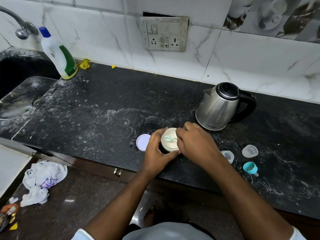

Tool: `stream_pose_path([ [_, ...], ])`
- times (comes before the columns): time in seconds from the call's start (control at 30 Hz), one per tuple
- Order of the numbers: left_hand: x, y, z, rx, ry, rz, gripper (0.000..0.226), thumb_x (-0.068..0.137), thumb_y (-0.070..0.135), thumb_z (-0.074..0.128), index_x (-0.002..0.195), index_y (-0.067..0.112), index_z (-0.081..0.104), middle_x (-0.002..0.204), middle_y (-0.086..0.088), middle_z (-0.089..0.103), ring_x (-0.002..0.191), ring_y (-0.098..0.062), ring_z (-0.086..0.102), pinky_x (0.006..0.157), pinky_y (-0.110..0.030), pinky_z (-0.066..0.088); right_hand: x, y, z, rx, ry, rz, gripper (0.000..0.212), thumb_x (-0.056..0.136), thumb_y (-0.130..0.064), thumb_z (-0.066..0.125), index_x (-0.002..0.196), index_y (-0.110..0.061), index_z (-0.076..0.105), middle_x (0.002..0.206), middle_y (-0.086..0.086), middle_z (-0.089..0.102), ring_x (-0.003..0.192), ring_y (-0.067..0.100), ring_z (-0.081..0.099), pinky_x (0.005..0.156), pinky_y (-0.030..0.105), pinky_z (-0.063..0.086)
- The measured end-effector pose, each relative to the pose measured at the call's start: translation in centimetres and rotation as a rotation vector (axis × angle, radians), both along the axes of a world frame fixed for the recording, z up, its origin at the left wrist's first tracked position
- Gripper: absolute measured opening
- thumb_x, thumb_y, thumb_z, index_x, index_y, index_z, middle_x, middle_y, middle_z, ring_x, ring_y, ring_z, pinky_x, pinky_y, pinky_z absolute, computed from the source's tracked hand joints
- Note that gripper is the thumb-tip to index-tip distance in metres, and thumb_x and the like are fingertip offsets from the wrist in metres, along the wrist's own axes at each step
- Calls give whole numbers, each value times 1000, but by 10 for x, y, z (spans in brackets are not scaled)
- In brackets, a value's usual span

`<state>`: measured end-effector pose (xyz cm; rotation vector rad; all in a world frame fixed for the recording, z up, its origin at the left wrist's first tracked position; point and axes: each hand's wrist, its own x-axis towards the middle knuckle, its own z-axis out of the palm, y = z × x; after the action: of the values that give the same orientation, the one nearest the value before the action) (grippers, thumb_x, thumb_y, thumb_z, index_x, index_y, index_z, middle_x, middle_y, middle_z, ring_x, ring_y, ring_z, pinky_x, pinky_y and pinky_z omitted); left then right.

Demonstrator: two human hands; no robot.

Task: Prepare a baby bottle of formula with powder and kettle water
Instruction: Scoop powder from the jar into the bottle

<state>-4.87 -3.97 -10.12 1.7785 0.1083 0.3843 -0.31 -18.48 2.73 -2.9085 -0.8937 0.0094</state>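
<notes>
An open formula tin (169,139) full of pale powder stands near the front edge of the black counter (97,110). My left hand (156,149) grips its side. My right hand (194,141) reaches over the tin's rim and pinches a light blue scoop (168,138) lying in the powder. The tin's white lid (142,142) lies flat just left of it. A steel kettle (220,106) with a black handle stands behind my right hand. To the right lie a clear bottle (227,155), a clear cap (249,150) and a teal ring with teat (250,168).
A white and green cleaner bottle (59,54) stands at the back left by the dark sink (19,94) and tap (20,26). A socket panel (164,34) is on the tiled wall. Crumpled plastic bags (43,181) lie on the floor.
</notes>
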Motion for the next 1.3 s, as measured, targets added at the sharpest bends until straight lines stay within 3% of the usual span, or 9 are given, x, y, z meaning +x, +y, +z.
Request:
stream_pose_path([
  [0.13,-2,0,6,39,-58,13,78,75,33,97,141,28,56,142,4,62,135,-27,60,110,-53,51,-11,-2,0,-4,-48,5,12,97,-16,61,104,-10,70,100,11,64,97,31,60,77,43,51],
  [0.23,-4,-1,8,73,-79,13,76,76,32,96,141,24,57,143,5,61,137,-26,58,112,-53,49,-16,3,2,-6,-89,14,9,80,-8,82,84,-8,74,82,11,66,83,31,61,61,41,52],
  [0.33,-7,-4,10,82,-101,15,74,77,31,94,140,23,57,144,4,61,139,-25,57,115,-54,47,-16,7,5,-27,-136,41,21,60,-5,94,65,-8,73,64,7,62,69,30,61,48,30,39],
  [0.43,-9,-5,11,88,-113,27,75,77,31,93,142,16,57,147,0,60,142,-26,55,117,-53,46,-16,10,6,-58,-166,49,23,54,-8,96,58,-11,73,58,2,61,66,27,60,53,27,27],
  [0.77,-12,-7,14,116,-119,4,77,76,11,94,144,6,57,150,-10,57,145,-25,52,120,-50,44,-19,13,-3,-93,-146,3,20,54,-12,94,58,-11,75,55,-1,62,67,27,58,59,31,26],
  [0.93,-12,-9,14,145,-105,6,76,76,15,94,142,5,59,149,-11,58,145,-24,52,121,-46,44,-15,11,-17,-60,-114,-6,3,78,-16,81,78,-13,81,71,0,70,85,28,57,68,34,28],
  [1.1,-12,-9,13,201,-93,-9,75,76,15,97,141,7,60,148,-8,60,144,-23,53,120,-43,44,-6,5,-39,2,130,-143,32,100,-33,52,117,-26,78,112,2,64,108,27,49,85,31,32],
  [1.2,-12,-9,12,236,-71,-15,75,76,18,97,141,7,61,149,-8,60,143,-20,53,119,-42,44,-4,-1,-42,139,218,-191,25,100,-38,60,110,-31,81,111,2,68,107,26,50,94,34,43],
  [1.3,-12,-9,12,260,-41,-3,78,75,24,97,142,9,61,148,-5,60,143,-18,52,119,-40,43,-4,-7,-40,285,285,-233,16,96,-31,69,92,-25,83,93,0,72,100,20,52,81,31,42],
])
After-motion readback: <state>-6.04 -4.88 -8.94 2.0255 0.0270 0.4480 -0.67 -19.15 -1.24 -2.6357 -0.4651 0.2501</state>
